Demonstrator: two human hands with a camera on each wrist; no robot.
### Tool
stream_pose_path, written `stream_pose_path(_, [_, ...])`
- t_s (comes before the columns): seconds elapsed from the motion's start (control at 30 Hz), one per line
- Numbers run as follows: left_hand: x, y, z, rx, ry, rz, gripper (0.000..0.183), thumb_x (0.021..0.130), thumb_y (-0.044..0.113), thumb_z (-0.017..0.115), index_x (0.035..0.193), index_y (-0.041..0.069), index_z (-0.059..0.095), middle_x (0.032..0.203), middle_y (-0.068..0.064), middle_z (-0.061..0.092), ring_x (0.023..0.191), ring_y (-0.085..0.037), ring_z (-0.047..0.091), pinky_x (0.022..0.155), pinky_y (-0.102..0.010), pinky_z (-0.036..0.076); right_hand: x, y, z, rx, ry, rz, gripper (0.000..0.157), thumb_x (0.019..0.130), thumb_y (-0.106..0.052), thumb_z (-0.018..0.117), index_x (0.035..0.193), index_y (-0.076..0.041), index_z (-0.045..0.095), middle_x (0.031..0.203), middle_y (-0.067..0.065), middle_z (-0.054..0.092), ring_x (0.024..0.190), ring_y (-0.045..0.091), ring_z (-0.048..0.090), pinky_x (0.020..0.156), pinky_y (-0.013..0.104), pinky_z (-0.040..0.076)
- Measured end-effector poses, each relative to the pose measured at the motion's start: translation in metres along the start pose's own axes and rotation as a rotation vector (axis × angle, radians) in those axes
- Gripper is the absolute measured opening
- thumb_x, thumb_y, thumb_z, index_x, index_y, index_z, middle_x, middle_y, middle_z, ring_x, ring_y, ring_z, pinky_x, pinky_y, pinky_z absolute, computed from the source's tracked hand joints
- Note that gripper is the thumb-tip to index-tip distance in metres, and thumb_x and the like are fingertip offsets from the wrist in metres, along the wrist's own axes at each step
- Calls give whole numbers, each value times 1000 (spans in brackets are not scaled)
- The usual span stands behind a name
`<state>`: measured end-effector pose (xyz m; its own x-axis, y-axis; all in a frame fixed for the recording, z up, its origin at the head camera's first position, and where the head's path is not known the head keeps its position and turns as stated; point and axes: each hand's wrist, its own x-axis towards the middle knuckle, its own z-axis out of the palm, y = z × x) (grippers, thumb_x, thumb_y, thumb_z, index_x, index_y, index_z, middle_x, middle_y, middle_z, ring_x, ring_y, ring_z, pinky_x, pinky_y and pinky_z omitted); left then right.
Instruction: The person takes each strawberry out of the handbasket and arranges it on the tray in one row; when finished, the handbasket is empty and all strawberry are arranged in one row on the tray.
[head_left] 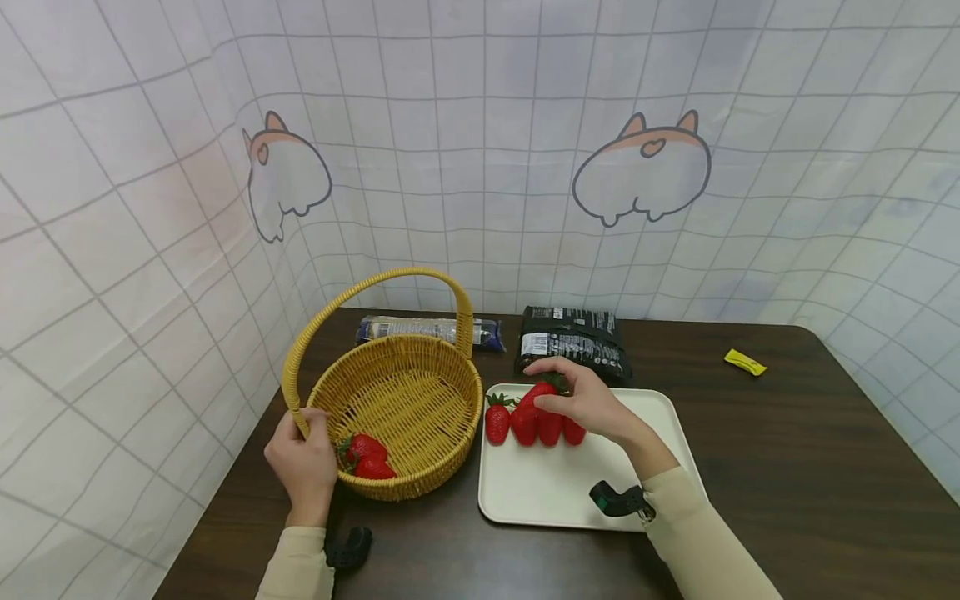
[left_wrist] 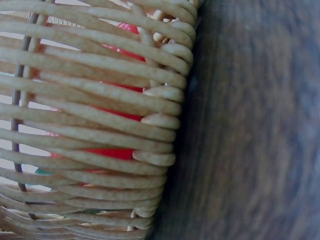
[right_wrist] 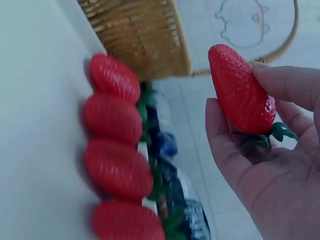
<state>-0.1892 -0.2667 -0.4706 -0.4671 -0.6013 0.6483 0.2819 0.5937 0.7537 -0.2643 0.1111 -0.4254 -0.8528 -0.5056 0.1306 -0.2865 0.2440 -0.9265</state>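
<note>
In the head view my left hand (head_left: 303, 458) grips the yellow wicker basket (head_left: 442, 479) where its handle (head_left: 300, 358) meets the rim. Two red strawberries (head_left: 366, 454) lie inside, near that hand. My right hand (head_left: 592, 406) pinches another strawberry (right_wrist: 240, 90) between thumb and fingers, lifted above the tray, its green leaves towards the palm. Below it, several strawberries (right_wrist: 112, 120) lie side by side in a row on the white tray (head_left: 555, 496). The left wrist view shows the basket's woven side (left_wrist: 90, 95) close up, with red showing through the gaps.
Behind the basket lies a long blue-ended package (head_left: 487, 335). A black package (head_left: 573, 337) sits behind the tray, and a small yellow packet (head_left: 745, 362) lies far right on the dark wooden table (head_left: 795, 475). A white checked curtain (head_left: 510, 167) hangs around the table.
</note>
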Motion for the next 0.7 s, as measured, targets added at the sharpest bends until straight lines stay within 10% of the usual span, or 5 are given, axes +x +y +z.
stream_pose_path(0.3, [1, 0, -1, 4, -8, -10, 24, 92, -1, 57, 71, 0, 67, 46, 0, 38, 36, -5, 22, 36, -22, 20, -18, 15, -28, 25, 149, 84, 47, 88, -15, 73, 131, -12, 53, 124, 15, 56, 92, 37, 62, 81, 40, 55])
stream_pose_path(0.7, [-1, 1, 0, -16, -10, -13, 24, 91, -2, 57, 71, 4, 68, 47, 1, 41, 36, -4, 26, 37, -22, 22, -43, 43, -49, 109, 236, 105, 47, 93, -21, 67, 131, 4, 52, 125, 24, 58, 97, 17, 65, 83, 32, 55])
